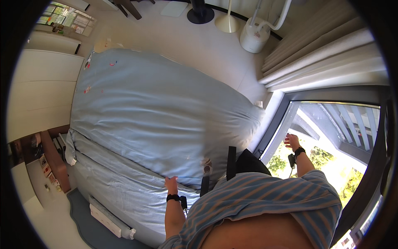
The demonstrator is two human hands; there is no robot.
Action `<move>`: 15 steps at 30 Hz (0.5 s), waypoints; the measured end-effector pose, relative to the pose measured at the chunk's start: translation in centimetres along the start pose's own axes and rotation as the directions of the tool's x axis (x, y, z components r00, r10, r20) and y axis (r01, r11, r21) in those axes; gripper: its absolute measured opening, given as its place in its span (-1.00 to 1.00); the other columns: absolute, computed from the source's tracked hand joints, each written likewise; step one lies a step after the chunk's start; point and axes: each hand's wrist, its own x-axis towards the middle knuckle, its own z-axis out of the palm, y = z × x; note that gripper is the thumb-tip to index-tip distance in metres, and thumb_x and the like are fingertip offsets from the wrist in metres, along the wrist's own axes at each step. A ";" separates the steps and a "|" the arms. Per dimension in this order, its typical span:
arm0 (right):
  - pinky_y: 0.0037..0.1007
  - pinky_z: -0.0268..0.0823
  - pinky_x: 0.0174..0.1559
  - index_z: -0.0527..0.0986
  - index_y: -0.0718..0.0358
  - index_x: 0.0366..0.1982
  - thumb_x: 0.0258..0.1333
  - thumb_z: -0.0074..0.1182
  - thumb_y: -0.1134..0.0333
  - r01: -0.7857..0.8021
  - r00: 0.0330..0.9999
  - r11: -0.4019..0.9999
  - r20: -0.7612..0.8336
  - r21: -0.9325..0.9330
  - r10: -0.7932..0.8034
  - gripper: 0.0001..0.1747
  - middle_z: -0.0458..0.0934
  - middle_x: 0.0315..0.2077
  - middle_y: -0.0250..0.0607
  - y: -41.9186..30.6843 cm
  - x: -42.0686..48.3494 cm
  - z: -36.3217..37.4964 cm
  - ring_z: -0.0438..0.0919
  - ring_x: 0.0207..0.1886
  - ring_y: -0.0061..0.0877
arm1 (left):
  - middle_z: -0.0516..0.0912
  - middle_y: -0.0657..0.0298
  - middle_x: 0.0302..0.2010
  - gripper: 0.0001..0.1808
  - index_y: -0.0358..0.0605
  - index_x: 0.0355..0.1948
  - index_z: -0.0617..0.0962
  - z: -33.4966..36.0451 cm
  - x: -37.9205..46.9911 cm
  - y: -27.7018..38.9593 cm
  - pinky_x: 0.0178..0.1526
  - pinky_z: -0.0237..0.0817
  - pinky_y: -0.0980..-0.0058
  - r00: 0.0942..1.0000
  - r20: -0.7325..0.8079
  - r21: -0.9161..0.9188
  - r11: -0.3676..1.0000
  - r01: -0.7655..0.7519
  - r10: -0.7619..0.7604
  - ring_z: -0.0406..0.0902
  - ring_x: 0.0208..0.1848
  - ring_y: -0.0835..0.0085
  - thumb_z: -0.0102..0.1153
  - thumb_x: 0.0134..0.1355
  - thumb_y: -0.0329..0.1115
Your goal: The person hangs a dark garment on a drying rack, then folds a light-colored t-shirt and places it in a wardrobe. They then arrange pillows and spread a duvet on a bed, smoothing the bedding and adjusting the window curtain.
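A light blue fitted bed sheet (149,102) with wrinkles covers the bed before me and bears a few small printed figures. My left hand (171,184) is over the bed at a fold in the sheet, its fingers bent; whether it pinches the cloth is too small to tell. My right hand (292,141) is raised in front of the window (323,155), fingers apart and slightly curled, holding nothing. Each wrist wears a black strap with a small device and cable. Part of the sheet near my body is blurred.
A beige curtain (323,53) hangs by the window frame. Along the far wall stand a white canister appliance (255,35), a cream conical base (228,24) and a black round base (200,15). At the left are white cabinets (46,74) and a brown shelf (57,162).
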 end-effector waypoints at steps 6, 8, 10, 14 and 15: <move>-0.35 0.40 -0.43 0.39 0.28 -0.25 0.15 -0.11 0.12 -0.011 0.998 1.000 0.069 -0.015 0.012 -0.66 0.50 -0.43 -0.17 -4.8 0.8 -0.7 0.53 -0.45 -0.40 | 0.22 -0.28 0.09 -0.09 -0.26 0.22 0.20 4.9 -1.4 7.9 0.09 0.16 0.27 0.989 -0.085 0.003 0.993 -0.121 0.121 0.29 0.08 -0.03 0.25 -0.21 -0.22; -0.37 0.40 -0.42 0.41 0.28 -0.26 0.14 -0.10 0.11 0.047 0.990 0.999 0.131 0.008 -0.047 -0.65 0.51 -0.44 -0.20 -7.0 0.3 -0.7 0.52 -0.45 -0.42 | 0.17 -0.29 0.12 -0.05 -0.29 0.23 0.15 6.0 -1.2 8.9 0.09 0.15 0.27 0.996 -0.032 -0.102 0.991 -0.088 0.085 0.23 0.11 -0.05 0.26 -0.23 -0.24; -0.40 0.40 -0.40 0.43 0.27 -0.29 0.13 -0.10 0.13 0.111 0.981 0.994 0.158 -0.008 -0.108 -0.67 0.51 -0.45 -0.23 -9.3 -0.5 -0.8 0.52 -0.45 -0.45 | 0.14 -0.25 0.13 -0.04 -0.28 0.24 0.13 6.8 -0.6 9.5 0.10 0.15 0.29 0.994 -0.053 -0.081 0.992 -0.102 0.098 0.17 0.14 -0.02 0.25 -0.23 -0.25; -0.39 0.39 -0.38 0.43 0.25 -0.30 0.10 -0.08 0.07 0.183 0.969 0.977 0.186 -0.108 -0.161 -0.63 0.52 -0.43 -0.23 -14.1 -2.0 -1.7 0.52 -0.41 -0.45 | 0.04 -0.07 0.15 -0.03 0.01 0.28 0.10 7.6 0.0 11.0 0.07 0.18 0.17 1.000 -0.018 -0.252 0.968 0.009 -0.014 0.09 0.17 0.06 0.24 -0.21 -0.26; -0.40 0.38 -0.36 0.43 0.25 -0.30 0.10 -0.07 0.06 0.172 0.969 0.978 0.196 -0.115 -0.148 -0.63 0.52 -0.43 -0.24 -15.4 -2.1 -2.0 0.52 -0.41 -0.45 | 0.02 -0.03 0.14 -0.04 0.11 0.27 0.11 7.9 -0.2 11.7 0.04 0.20 0.12 0.998 0.008 -0.305 0.950 0.069 -0.069 0.10 0.16 0.06 0.24 -0.21 -0.25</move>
